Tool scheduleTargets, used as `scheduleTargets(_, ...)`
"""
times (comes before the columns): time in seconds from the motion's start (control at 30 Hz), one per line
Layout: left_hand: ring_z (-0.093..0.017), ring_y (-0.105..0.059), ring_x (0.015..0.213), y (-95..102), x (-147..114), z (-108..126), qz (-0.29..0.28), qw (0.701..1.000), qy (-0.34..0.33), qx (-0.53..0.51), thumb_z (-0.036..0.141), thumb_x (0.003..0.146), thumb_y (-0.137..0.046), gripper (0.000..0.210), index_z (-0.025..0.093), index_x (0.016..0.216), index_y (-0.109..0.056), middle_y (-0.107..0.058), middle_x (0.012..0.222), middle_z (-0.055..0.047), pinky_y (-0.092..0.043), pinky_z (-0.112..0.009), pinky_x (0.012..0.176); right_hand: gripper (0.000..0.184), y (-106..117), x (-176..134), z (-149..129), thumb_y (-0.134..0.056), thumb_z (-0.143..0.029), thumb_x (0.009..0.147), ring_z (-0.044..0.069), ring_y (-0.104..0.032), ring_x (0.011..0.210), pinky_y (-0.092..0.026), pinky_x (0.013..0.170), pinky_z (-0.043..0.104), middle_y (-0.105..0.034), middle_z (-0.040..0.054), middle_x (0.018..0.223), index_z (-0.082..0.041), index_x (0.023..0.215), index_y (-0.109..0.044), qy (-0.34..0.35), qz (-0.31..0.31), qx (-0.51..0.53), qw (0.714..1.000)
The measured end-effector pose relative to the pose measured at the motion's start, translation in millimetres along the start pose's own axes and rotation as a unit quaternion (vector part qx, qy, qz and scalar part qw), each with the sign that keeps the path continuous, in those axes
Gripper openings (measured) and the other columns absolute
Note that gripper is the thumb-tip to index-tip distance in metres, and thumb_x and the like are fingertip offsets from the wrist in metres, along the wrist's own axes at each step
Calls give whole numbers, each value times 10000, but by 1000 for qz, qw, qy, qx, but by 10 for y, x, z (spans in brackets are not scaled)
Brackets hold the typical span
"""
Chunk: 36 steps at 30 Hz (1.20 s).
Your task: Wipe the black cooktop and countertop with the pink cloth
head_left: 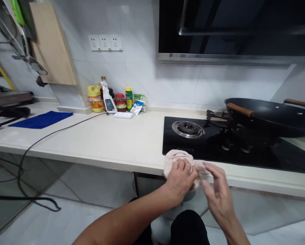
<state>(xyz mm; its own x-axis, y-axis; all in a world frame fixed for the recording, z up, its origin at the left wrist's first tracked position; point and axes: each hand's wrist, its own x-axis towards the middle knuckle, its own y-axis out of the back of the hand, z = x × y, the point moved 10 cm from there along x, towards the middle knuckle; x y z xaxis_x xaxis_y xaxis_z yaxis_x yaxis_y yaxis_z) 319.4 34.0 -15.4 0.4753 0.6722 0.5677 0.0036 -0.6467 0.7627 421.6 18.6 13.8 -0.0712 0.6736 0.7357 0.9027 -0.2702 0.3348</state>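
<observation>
1. In the head view, your left hand (180, 178) is down on the pinkish cloth (179, 154), fingers bent over it; whether they clench the fabric or only press it, you can't tell from here. Your right hand (218, 192) is loose, thumb and forefinger parted beside the cloth's right end, no firm grasp showing.
2. There's the cloth: bunched on the front edge of the counter (132, 136), right at the near left corner of the stove (172, 143), its lower folds hanging over the edge.
3. The step in hand looks like gathering or arranging that cloth with both hands. Your next move seems to call for a surer hold on the right end while the left steadies the rest.
4. Look around: just beyond sits the bare left burner (188, 129), and to its right the control knobs (228, 147), easy to snag.
5. Farther right, the big wok (264, 107) blocks the other side of the stove, its near wooden handle (240, 109) jutting toward the burner.
6. Well left, a black cable (65, 128) crosses the counter; a spray bottle (108, 98) and jars stand at the wall, out of your way.
</observation>
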Motion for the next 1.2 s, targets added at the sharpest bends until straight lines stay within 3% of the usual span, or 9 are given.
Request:
scheduleTargets(0.2,-324,-629,1106,40,188,60,-11,996,0,-92,247,978,-503,412,118,1363,-577,-631,1297,-218,-517,-452,880,955,-350,-216,-47,-707,-508,877,398,-344,1467,-377,1147,621,-322,188,1593,-238,1607,-152,116,-126,-99,980)
scheduleTargets(0.33,-330,-492,1372,385,-86,-198,-14,960,-82,-265,277,860,-696,648,131,1456,-487,-520,1495,-203,-445,-465,1108,1039,-451,-185,17,-756,-538,830,402,-373,1437,-399,1122,604,-346,179,1570,-265,1613,-130,128,-158,-162,966)
scheduleTargets(0.4,-261,-446,1439,548,-255,-451,-34,936,-84,-340,206,887,-647,662,198,1512,-430,-508,1541,-142,-416,-420,1160,922,-530,-146,15,-778,-489,812,418,-394,1393,-398,1088,616,-390,163,1522,-298,1568,-286,118,-141,-223,958)
scheduleTargets(0.53,-196,-648,1211,634,-434,-1148,-82,904,16,-420,236,933,-558,437,280,1366,-594,-682,1350,-44,-513,-337,1045,696,-774,-23,-93,-852,-431,713,413,-474,1214,-410,992,608,-508,167,1334,-287,1339,-585,78,-67,-323,941)
scheduleTargets(0.67,-229,-688,1113,660,-443,-2000,9,925,141,-352,391,936,-520,361,216,1206,-684,-737,1205,-75,-533,-382,1014,712,-1428,25,-495,-879,-404,674,383,-468,1202,-419,986,579,-529,139,1305,-311,1321,-594,148,-84,-324,931)
scheduleTargets(0.77,-256,-693,1107,502,-484,-2412,36,928,207,-307,508,900,-531,434,204,1158,-702,-743,1186,-82,-526,-409,1031,563,-1900,21,-792,-765,-437,819,399,-432,1280,-420,996,599,-527,142,1332,-290,1327,-572,202,-70,-313,925)
scheduleTargets(0.9,-248,-711,1081,108,-596,-2602,-12,898,268,-349,628,884,-501,529,205,1112,-722,-757,1172,-75,-564,-345,963,493,-2224,0,-906,-613,-356,958,376,-427,1337,-426,1026,569,-439,122,1478,-335,1431,-472,247,-73,-321,911)
scheduleTargets(1.03,-268,-687,1142,-27,-638,-2602,-40,906,265,-328,684,845,-535,575,223,1122,-741,-750,1214,-82,-539,-373,1013,478,-1924,-3,-738,-605,-292,964,303,-485,1270,-449,987,480,-473,90,1432,-390,1411,-465,258,-68,-307,914)
scheduleTargets(1.2,-297,-665,1189,-49,-646,-2602,-80,905,281,-309,714,840,-524,606,237,1134,-756,-739,1256,-79,-519,-429,1051,463,-990,-27,-270,-652,-318,920,297,-459,1287,-426,1001,471,-480,100,1412,-351,1359,-508,252,-33,-285,924)
